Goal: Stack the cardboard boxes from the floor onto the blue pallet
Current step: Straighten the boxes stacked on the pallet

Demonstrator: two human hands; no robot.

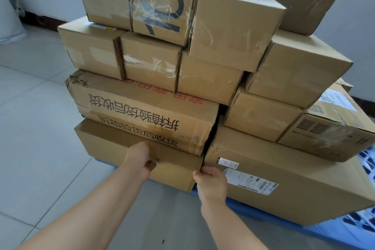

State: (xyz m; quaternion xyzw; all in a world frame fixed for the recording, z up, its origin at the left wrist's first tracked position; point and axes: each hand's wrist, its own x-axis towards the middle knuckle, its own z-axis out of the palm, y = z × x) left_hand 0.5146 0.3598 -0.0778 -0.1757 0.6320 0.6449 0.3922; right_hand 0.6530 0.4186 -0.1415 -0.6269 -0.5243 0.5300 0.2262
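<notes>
- The bottom box (109, 146) is already on the pallet (332, 235), at its near left corner, under the printed box (146, 107) and the tiers of small boxes (152, 61) above.
- The left hand (140, 158) lies against the bottom box's front face, probably to steady it or push it squarer under the load. Its fingers are hidden behind the back of the hand, so I cannot tell whether they are straight or curled.
- The right hand (212, 180) is at the box's right front corner. Its fingers (199, 172) curl round that edge into the narrow gap beside the labelled box (294, 205) and grip the corner. That hold suits shifting the box sideways or straightening it.
- The widest, heaviest-looking boxes sit lowest and the small ones highest, which should keep the pile stable.
- The bottom box's front overhangs the pallet's near edge a little, over the floor (40, 128), so this looks like a final alignment.
- With so much stacked above, a hard tug could tilt the upper tiers.
</notes>
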